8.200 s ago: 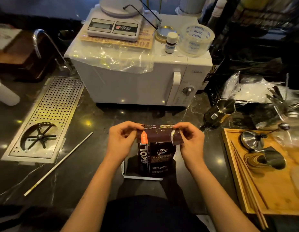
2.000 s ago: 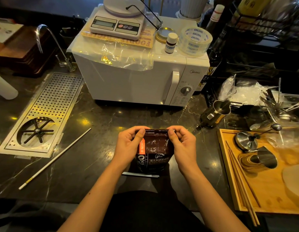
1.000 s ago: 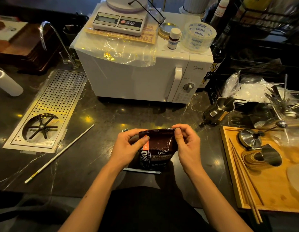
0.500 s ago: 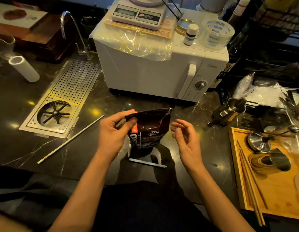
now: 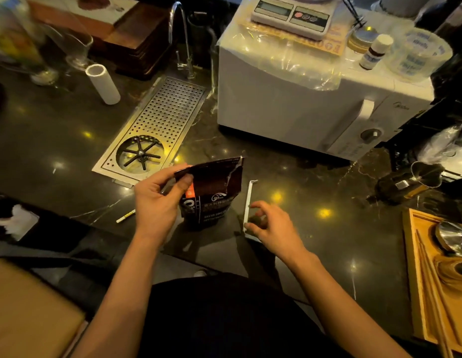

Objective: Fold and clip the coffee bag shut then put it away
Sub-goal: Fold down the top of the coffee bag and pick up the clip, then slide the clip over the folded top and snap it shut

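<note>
A dark brown coffee bag (image 5: 214, 192) with an orange label and white print stands upright on the dark counter, its top flat and unrolled. My left hand (image 5: 157, 200) pinches the bag's upper left corner between thumb and fingers. A long white bag clip (image 5: 248, 202) stands on end just right of the bag. My right hand (image 5: 271, 226) grips the clip's lower end with its fingertips, a short way from the bag.
A white microwave (image 5: 315, 99) with a scale (image 5: 292, 14) on top stands behind. A perforated metal rinser tray (image 5: 157, 125) lies back left, a white tube (image 5: 103, 83) beyond it. A wooden tray (image 5: 436, 280) sits right, a milk pitcher (image 5: 416, 179) above it, a thin white stick (image 5: 125, 216) left.
My right hand let go of the bag's top, dropped to the counter and took hold of the white clip, tipping it up. The rolled top has come undone. The view swung left.
</note>
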The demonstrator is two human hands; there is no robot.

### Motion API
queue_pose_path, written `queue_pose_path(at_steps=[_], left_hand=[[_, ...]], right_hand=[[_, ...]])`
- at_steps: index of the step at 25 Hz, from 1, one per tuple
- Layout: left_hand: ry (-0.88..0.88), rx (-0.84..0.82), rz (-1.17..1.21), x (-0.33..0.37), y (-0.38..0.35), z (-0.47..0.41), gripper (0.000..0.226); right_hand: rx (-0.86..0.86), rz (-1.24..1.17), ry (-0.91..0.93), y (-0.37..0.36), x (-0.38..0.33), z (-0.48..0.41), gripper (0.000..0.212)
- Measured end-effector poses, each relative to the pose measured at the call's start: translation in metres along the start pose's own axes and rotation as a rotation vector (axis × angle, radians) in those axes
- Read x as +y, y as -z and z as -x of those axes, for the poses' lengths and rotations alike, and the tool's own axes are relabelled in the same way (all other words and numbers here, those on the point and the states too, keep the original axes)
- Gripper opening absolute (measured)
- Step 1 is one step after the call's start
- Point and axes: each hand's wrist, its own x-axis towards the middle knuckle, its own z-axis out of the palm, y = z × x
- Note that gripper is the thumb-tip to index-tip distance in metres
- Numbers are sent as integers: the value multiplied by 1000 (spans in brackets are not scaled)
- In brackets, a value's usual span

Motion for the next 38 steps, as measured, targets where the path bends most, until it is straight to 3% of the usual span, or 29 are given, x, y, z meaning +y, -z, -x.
queue_pose_path(at_steps=[3, 6, 14, 21, 28, 38], left_hand=[[57, 3, -8, -14, 19, -5, 30], [105, -38, -12, -25, 32, -12, 32], [120, -159, 12, -30, 31, -32, 30], [127, -291, 73, -35, -5, -31, 30], [96, -329, 47, -32, -69, -10, 26], [61, -283, 5, -24, -159, 6, 27]], right_hand=[[-94, 257, -53, -17, -8, -4, 41], [-122, 365, -78, -30, -14, -6, 40], [22, 258, -128, -30, -27, -4, 25], [452, -196, -107, 23, -27, 15, 22], [496, -192, -67, 85, 2, 39, 29], [550, -1, 188, 167, 69, 63, 30]])
